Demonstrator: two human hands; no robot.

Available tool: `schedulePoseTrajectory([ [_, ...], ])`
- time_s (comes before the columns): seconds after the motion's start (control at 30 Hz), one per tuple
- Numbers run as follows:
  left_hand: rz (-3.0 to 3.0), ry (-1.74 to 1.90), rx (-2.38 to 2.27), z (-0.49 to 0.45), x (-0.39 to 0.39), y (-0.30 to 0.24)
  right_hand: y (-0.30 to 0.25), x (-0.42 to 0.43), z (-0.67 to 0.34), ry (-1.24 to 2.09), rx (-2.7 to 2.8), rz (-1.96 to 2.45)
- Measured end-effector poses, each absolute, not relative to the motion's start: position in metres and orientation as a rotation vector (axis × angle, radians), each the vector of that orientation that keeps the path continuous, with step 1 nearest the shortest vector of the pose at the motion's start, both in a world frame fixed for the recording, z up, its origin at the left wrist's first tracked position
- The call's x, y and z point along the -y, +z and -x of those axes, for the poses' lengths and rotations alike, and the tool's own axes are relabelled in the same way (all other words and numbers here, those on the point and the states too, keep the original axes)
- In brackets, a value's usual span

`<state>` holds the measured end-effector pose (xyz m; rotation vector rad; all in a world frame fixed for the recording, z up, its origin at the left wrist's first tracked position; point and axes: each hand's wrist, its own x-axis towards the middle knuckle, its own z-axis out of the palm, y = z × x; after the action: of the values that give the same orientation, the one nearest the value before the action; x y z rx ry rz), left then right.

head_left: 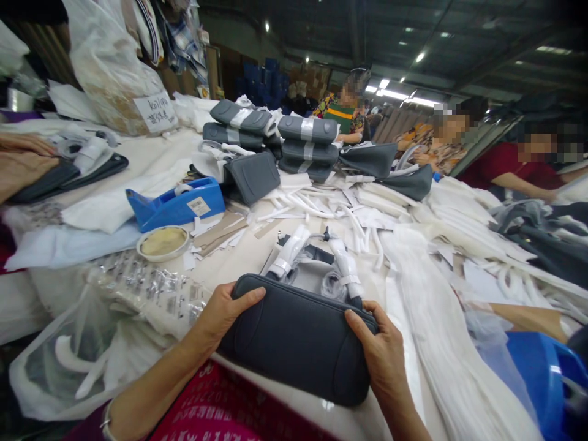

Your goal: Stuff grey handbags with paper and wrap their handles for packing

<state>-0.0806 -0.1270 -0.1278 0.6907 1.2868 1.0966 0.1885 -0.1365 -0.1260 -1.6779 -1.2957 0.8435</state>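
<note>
A dark grey handbag point(296, 340) lies on the near edge of the table, its handles point(316, 257) wrapped in white paper and pointing away from me. My left hand point(223, 312) grips its left end, thumb laid along the top edge. My right hand point(379, 352) grips its right end, thumb on the top corner. Both hands are closed on the bag.
A blue tape dispenser point(177, 205) and a small round dish point(163, 243) sit to the left. Wrapped grey bags point(280, 141) are stacked further back. White paper strips point(450, 343) cover the right side. Other people point(441, 144) work across the table. A blue bin point(549, 383) stands at right.
</note>
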Motion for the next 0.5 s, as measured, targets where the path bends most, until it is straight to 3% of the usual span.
schedulePoseTrajectory([
  [0.5,-1.368,1.099,-1.721,0.075,0.135,-0.136,-0.134,0.133,-0.19,0.869,1.296,1.729],
])
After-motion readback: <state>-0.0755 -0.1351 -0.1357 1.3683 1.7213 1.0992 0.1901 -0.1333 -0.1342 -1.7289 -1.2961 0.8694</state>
